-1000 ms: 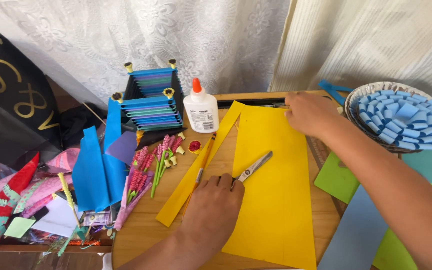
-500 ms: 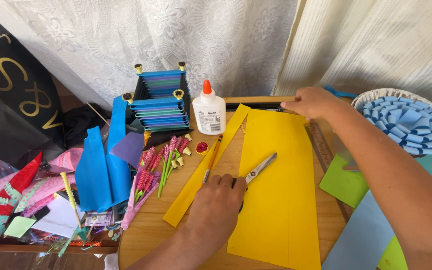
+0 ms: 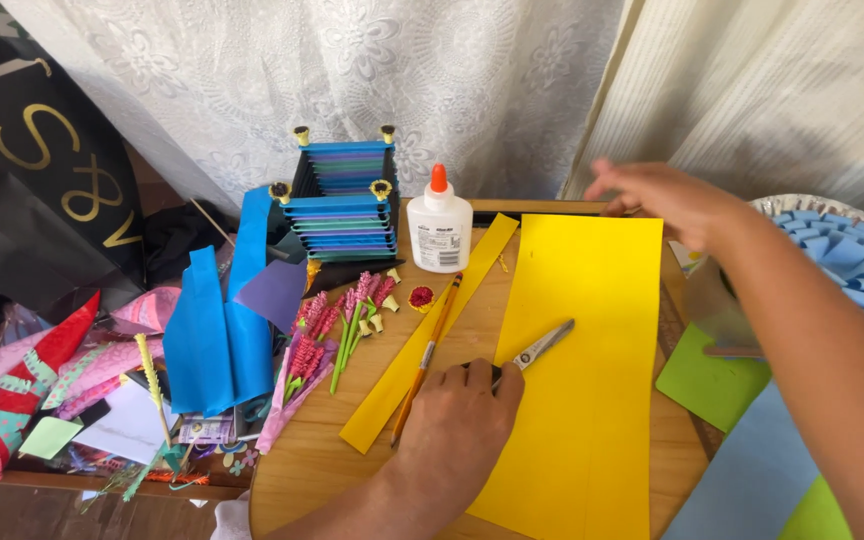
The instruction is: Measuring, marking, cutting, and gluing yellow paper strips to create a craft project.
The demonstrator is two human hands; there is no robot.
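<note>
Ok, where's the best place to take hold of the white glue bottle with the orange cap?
Probably the flat-sided body of the white glue bottle, below the narrow orange cap. It stands upright on the round wooden table, so come in from the front. The blue stacked paper box crowds one side and the yellow paper strip lies by its foot on the other.

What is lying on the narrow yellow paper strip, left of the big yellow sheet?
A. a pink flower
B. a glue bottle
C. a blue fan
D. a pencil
D: a pencil lies lengthwise on the strip, just left of the left hand on the scissors.
</note>
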